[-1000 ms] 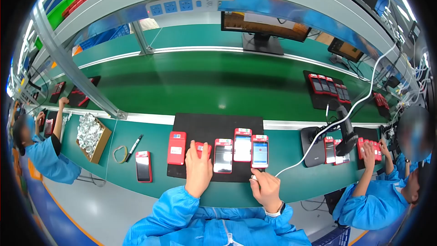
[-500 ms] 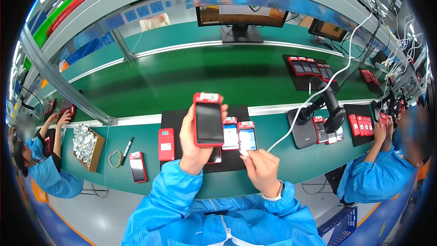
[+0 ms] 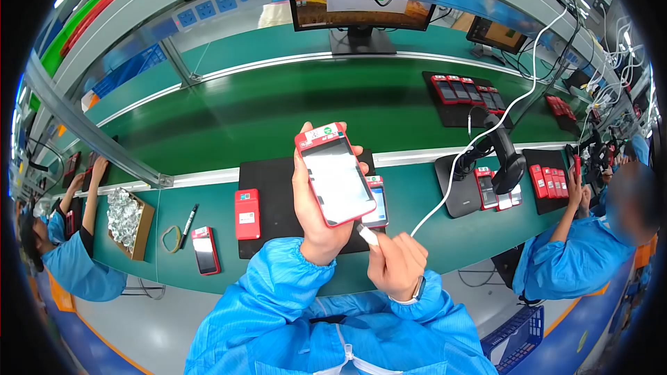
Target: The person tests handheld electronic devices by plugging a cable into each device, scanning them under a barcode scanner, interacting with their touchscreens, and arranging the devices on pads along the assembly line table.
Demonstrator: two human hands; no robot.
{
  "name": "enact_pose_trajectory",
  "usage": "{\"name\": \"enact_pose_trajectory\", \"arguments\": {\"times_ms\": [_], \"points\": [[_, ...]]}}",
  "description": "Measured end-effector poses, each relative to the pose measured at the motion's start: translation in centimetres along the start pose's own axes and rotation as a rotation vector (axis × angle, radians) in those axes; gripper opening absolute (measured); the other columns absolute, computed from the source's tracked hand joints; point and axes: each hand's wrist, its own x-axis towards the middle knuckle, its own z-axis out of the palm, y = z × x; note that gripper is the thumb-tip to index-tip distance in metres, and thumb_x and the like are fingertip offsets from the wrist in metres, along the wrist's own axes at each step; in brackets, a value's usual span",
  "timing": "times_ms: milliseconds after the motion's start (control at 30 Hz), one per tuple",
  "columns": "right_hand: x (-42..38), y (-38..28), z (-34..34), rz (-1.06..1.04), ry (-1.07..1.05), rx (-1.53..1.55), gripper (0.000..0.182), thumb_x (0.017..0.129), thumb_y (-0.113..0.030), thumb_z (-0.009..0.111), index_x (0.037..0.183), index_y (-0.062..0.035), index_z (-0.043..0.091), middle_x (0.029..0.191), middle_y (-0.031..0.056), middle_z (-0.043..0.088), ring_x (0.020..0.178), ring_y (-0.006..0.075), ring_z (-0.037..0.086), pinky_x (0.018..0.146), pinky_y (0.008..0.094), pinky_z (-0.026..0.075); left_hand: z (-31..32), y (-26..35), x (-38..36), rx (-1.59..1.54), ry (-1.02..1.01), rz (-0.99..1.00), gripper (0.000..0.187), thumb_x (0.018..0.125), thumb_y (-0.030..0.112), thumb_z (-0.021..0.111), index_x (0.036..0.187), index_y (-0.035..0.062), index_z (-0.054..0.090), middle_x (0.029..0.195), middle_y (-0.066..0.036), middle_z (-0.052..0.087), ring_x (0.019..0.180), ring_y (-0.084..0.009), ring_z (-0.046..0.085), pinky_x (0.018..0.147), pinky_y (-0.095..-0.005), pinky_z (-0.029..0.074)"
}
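Observation:
My left hand (image 3: 314, 235) is wrapped round a red handheld terminal (image 3: 338, 179), holding it tilted above the black mat (image 3: 278, 180) with its bright, whitish screen facing up. Just below the terminal's lower edge, my right hand (image 3: 399, 265) pinches the white plug (image 3: 367, 235) of a cable. A small gap seems to lie between the plug's metal tip and the terminal. Partly hidden behind the held terminal, another lit terminal (image 3: 377, 203) rests on the mat. To the left, a red terminal (image 3: 247, 214) lies face down.
A handheld scanner (image 3: 508, 167) stands on its stand at right, with the white cable (image 3: 460, 156) running past. Leftward are a terminal (image 3: 206, 251), a marker (image 3: 189, 226) and a box (image 3: 144, 230) of crumpled clear pieces. Co-workers sit on both sides; a monitor (image 3: 361, 15) stands behind.
The held terminal's screen has turned from dark to bright white, and the terminal has tilted and moved right. My right hand has shifted slightly downward, bringing the plug into sight. The view has shifted slightly.

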Motion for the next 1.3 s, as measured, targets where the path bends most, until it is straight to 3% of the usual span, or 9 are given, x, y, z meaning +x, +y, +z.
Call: {"name": "enact_pose_trajectory", "arguments": {"times_ms": [100,233,500,733,1033,1133,1200,1267,1300], "points": [[0.3,-0.3,0.0,-0.018,0.021,-0.017,0.015,0.092,-0.004,0.074,0.103,0.0064,0.073,0.068,0.0077,0.059,0.053,0.0209,0.054,0.049,0.0325,0.042,0.2,0.1,0.0,0.053,0.090,0.024,0.056,0.115,0.049,0.032,0.162,0.0195,0.038,0.141,-0.014,0.063,0.100,-0.0279,0.072,0.083,-0.0418,0.065],[0.5,-0.1,0.8,0.025,0.030,-0.044,0.016,0.091,-0.003,0.075,0.103,0.0067,0.072,0.067,0.0070,0.056,0.053,0.0209,0.054,0.048,0.0334,0.041,0.3,0.1,-0.2,0.118,0.124,0.035,0.057,0.115,0.048,0.031,0.161,0.0155,0.041,0.150,-0.021,0.056,0.114,-0.0279,0.068,0.089,-0.0420,0.062],[1.2,-1.2,-0.1,0.094,-0.103,0.003,0.012,0.086,-0.001,0.077,0.094,0.0035,0.070,0.068,0.0075,0.061,0.054,0.0225,0.058,0.049,0.0354,0.044,-1.2,-0.5,-0.9,0.097,-0.001,0.158,0.063,0.112,0.060,0.031,0.165,0.0266,0.029,0.126,-0.021,0.063,0.095,-0.0294,0.070,0.070,-0.0439,0.065],[1.2,-0.9,-0.6,0.117,-0.147,-0.011,0.013,0.086,-0.005,0.078,0.095,0.0009,0.071,0.070,0.0071,0.062,0.058,0.0234,0.061,0.052,0.0363,0.047,-1.4,0.3,-1.5,0.096,-0.031,0.041,0.059,0.112,0.057,0.034,0.166,0.0351,0.027,0.126,-0.018,0.059,0.096,-0.0292,0.068,0.072,-0.0475,0.063],[-0.1,-0.9,0.9,0.155,-0.088,-0.009,0.014,0.088,-0.004,0.075,0.099,0.0021,0.069,0.074,0.0092,0.062,0.062,0.0264,0.061,0.054,0.0383,0.048,-0.8,-0.8,-2.9,0.139,0.033,0.130,0.063,0.111,0.063,0.032,0.165,0.0305,0.029,0.120,-0.015,0.060,0.095,-0.0259,0.066,0.074,-0.0420,0.061],[-0.2,-0.9,0.8,0.185,-0.146,0.007,0.014,0.090,-0.006,0.073,0.101,0.0025,0.070,0.080,0.0118,0.064,0.068,0.0288,0.064,0.060,0.0397,0.050,-1.7,-0.9,-3.1,0.167,-0.013,0.006,0.070,0.109,0.069,0.032,0.163,0.0252,0.031,0.121,-0.014,0.059,0.097,-0.0262,0.065,0.079,-0.0426,0.060],[-0.1,-0.2,-0.3,0.229,-0.273,0.030,0.019,0.093,-0.011,0.072,0.104,0.0039,0.070,0.091,0.0173,0.070,0.081,0.0335,0.070,0.069,0.0415,0.054,-2.5,-0.7,-3.6,0.254,-0.170,-0.069,0.088,0.102,0.076,0.042,0.165,0.0190,0.020,0.125,-0.016,0.059,0.103,-0.0276,0.065,0.086,-0.0431,0.060],[-0.2,1.9,-1.8,0.142,-0.180,0.110,0.035,0.099,-0.029,0.068,0.110,0.0042,0.070,0.108,0.0214,0.069,0.098,0.0372,0.069,0.083,0.0458,0.055,-0.6,0.4,-4.5,0.332,-0.300,-0.093,0.107,0.096,0.072,0.060,0.168,0.0148,0.005,0.129,-0.019,0.059,0.111,-0.0304,0.064,0.093,-0.0441,0.057],[-0.5,2.7,-2.7,0.109,-0.124,0.146,0.043,0.102,-0.037,0.066,0.113,0.0043,0.070,0.116,0.0235,0.069,0.106,0.0390,0.068,0.090,0.0479,0.055,-0.9,0.6,-4.7,0.462,-0.397,-0.107,0.111,0.089,0.070,0.069,0.166,0.0104,0.016,0.130,-0.019,0.060,0.113,-0.0331,0.064,0.097,-0.0460,0.054]]}}
